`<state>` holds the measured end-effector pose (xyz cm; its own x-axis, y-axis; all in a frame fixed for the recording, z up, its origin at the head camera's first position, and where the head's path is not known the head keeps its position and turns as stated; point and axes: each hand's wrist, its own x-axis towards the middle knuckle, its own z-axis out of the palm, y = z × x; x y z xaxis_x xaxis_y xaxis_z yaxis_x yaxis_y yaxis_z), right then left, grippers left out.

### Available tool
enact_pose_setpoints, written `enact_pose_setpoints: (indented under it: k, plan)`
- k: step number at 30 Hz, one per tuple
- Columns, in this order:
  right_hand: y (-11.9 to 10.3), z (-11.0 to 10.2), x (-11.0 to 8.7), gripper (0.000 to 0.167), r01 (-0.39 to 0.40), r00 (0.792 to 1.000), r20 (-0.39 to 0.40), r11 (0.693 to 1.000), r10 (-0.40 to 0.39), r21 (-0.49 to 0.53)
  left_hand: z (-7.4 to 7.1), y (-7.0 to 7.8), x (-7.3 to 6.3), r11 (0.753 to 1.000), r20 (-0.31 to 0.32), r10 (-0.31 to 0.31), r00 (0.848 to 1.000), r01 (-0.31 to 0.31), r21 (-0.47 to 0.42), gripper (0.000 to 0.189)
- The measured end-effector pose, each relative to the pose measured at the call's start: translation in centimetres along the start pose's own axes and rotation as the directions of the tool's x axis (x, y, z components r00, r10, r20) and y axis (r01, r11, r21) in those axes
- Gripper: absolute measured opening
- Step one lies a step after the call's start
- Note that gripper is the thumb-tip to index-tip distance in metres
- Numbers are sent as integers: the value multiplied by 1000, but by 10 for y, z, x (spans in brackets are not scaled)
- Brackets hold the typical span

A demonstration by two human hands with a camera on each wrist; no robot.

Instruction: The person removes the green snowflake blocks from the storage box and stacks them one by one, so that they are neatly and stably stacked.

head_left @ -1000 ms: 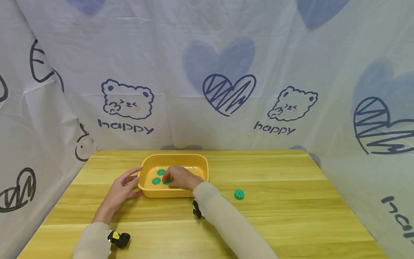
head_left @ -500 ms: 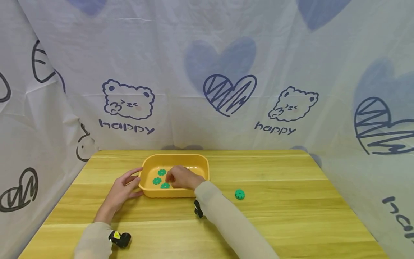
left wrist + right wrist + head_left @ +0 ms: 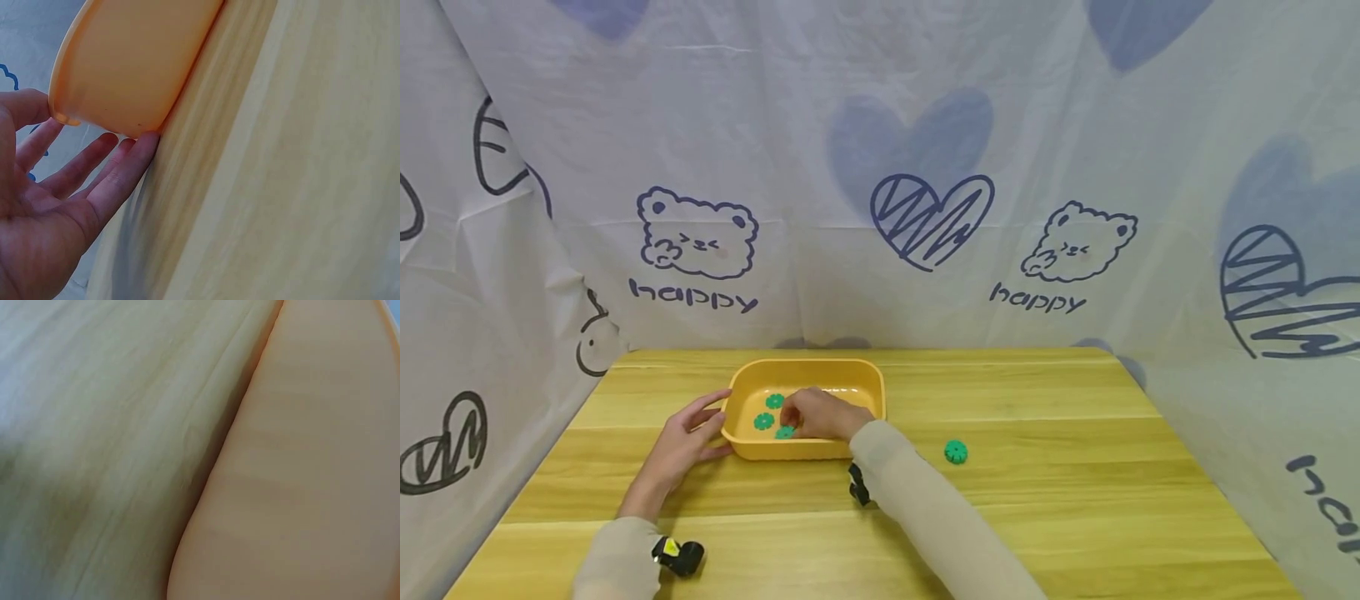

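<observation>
A yellow tub (image 3: 797, 450) stands on the table. Inside it, green notched, flower-like discs lie on the left part of the floor: one at the back (image 3: 775, 401), one in the middle (image 3: 763, 421) and one near the front wall (image 3: 785, 432). My left hand (image 3: 679, 446) touches the tub's left end, its fingers (image 3: 119, 181) extended against the wall and near the rim in the left wrist view. My right hand (image 3: 820, 412) reaches into the tub with bent fingers, right beside the front disc. Whether it pinches that disc is hidden. The right wrist view shows only the tub's outer wall (image 3: 300, 475) and tabletop.
Another green notched piece (image 3: 956, 452), perhaps a small stack, lies on the wooden table (image 3: 1075, 500) to the right of the tub. A printed white cloth (image 3: 820, 275) hangs behind the table and at both sides. Small black cameras (image 3: 679, 557) sit on the wrists.
One second ago the right fingertips covered much of the front disc; they drew back right, uncovering it, and are now slightly closer again. The left hand and tub stay in place.
</observation>
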<state>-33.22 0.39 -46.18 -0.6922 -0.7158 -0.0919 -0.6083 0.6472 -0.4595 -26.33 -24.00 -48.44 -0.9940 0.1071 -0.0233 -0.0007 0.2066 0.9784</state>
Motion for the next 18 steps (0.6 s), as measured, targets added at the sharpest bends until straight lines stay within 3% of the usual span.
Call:
enact_pose_setpoints:
  k: [3,12,18]
  plan:
    - [2,-2,-3,10,13,1000,-3,1000,-13,22,0,0,0,1000,2,-4,1000,4,0,52]
    - [4,-8,-12,9,37,999,-21,995,-39,-96,1,0,0,1000,4,-12,1000,12,4,52]
    - [8,-8,-17,13,25,999,-40,994,-30,-107,0,-1,0,1000,6,-3,1000,3,0,52]
